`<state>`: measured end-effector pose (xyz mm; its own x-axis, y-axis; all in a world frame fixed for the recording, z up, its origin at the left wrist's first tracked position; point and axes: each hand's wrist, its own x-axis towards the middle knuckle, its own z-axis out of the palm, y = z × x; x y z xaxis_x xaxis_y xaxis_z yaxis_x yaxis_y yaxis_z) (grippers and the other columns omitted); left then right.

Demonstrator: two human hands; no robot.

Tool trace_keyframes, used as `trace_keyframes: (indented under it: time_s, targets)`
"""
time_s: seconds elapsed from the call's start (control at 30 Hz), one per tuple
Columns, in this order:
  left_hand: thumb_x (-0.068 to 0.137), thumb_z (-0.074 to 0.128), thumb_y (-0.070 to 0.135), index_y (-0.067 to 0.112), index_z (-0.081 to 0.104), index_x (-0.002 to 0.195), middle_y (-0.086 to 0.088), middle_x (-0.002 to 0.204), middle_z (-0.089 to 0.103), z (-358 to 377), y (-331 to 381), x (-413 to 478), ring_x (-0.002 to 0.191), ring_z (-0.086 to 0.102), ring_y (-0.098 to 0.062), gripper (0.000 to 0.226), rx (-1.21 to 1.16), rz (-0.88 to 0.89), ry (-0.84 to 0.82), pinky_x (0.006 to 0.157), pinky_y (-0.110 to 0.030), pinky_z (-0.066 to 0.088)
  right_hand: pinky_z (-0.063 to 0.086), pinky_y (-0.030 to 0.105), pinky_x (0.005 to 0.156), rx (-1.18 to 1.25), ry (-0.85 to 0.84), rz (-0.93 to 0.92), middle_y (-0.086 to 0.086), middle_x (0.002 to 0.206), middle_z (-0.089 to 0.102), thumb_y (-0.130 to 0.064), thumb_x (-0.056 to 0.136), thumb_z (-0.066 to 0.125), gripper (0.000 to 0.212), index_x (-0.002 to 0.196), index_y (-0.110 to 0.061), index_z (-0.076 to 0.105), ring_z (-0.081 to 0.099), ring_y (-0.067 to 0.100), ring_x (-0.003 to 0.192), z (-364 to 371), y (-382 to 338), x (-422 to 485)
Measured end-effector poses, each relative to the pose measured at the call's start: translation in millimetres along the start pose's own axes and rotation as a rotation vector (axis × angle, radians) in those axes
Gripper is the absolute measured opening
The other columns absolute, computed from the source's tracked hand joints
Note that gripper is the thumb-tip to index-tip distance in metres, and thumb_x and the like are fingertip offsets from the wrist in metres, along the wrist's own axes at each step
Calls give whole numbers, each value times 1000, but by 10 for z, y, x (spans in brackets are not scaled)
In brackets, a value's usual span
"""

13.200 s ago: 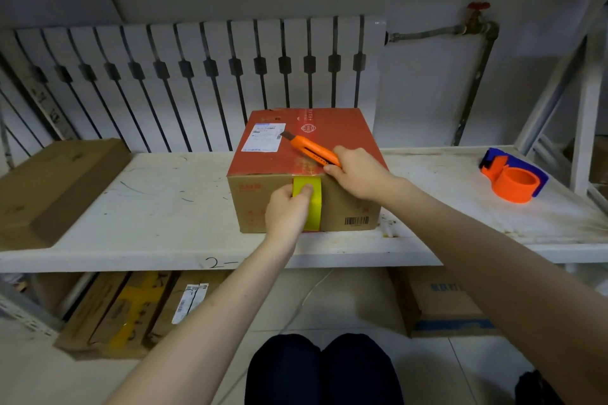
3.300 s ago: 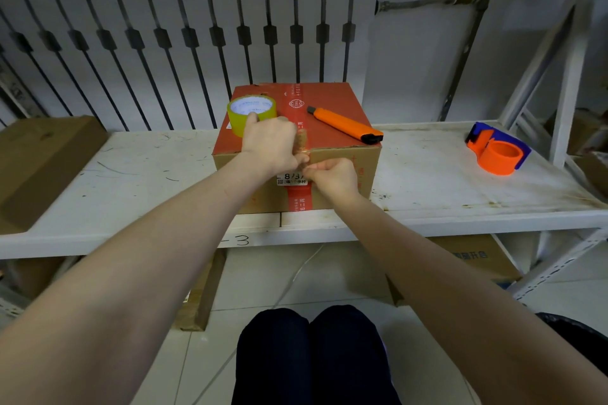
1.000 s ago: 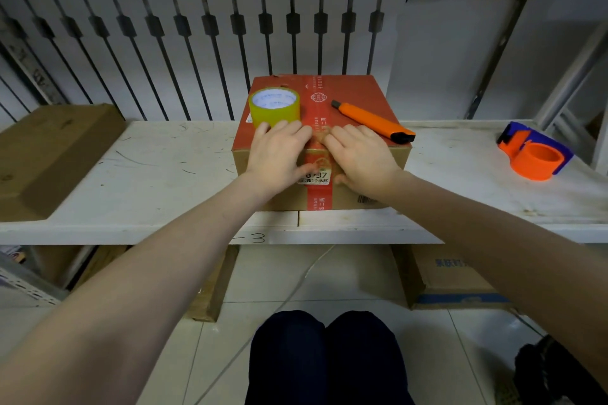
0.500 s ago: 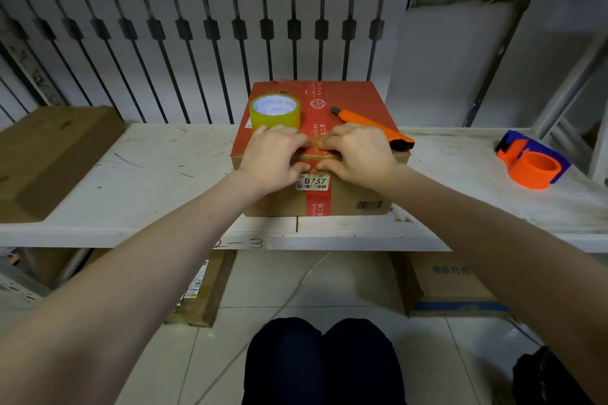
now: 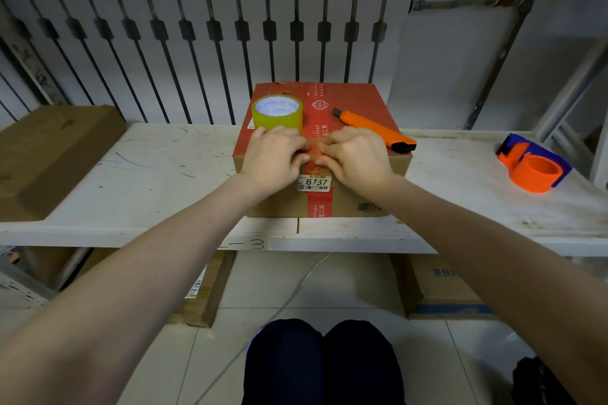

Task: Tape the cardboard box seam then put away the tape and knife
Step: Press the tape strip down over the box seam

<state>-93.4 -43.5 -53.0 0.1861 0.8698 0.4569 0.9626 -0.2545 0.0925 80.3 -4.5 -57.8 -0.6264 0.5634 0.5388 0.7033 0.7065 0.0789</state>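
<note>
A cardboard box (image 5: 357, 99) with a red top stands on the white shelf (image 5: 148, 181), a red tape band running over its middle seam and down the front. A yellow-green tape roll (image 5: 277, 115) sits on the box's top left. An orange utility knife (image 5: 371, 128) lies on the top right, its dark end over the box's edge. My left hand (image 5: 273, 158) and my right hand (image 5: 357, 154) rest side by side at the front top edge. Their curled fingertips meet on the seam, where a glossy strip shows. Neither hand holds the roll or the knife.
An orange and blue tape dispenser (image 5: 533, 168) lies at the shelf's right end. A flat brown carton (image 5: 49, 148) fills the left end. A white radiator (image 5: 197, 43) stands behind. More cartons (image 5: 441, 286) sit on the floor under the shelf, near my knees.
Both hands went from lying flat on the box's front edge to curling their fingertips together over the seam. The tape roll and knife stayed where they lay on the box top.
</note>
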Motion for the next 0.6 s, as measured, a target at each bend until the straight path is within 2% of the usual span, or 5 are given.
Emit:
trace_keyframes:
  time_s: [0.1,0.23,0.43,0.53,0.6]
  targets:
    - [87,58,30,21,70,110,2,105,70,8,28,-34,103,57,-23,27,0,-11,40,86,-35,32,54,35,72,71,44,44,4,90,74,-37,85,56,31,89,-13,76,67,25,81,30,-16,-71]
    - [89,52,40,25,71,108,6,106,69,-47,20,-18,106,57,-20,30,-16,-28,15,89,-36,35,41,38,90,84,7,94,2,107,72,-33,83,65,28,105,-17,73,62,24,105,-43,25,-80]
    - [87,58,36,23,72,103,2,104,68,-59,100,77,105,54,-22,25,-13,-118,-15,86,-36,38,43,40,94,252,-103,148,-2,113,69,-31,89,59,24,108,-20,71,58,21,109,-123,71,32]
    - [87,59,35,22,71,108,1,107,68,-98,130,104,107,53,-24,27,-1,-114,-56,88,-38,40,42,37,91,144,-102,119,-2,107,68,-45,82,64,35,107,-21,69,59,20,104,-128,70,23]
    - [86,59,35,23,68,113,1,110,67,-106,112,53,109,52,-24,30,40,-75,-66,91,-38,37,37,35,91,75,-77,98,1,102,66,-42,75,71,38,103,-17,66,59,23,100,-42,11,-23]
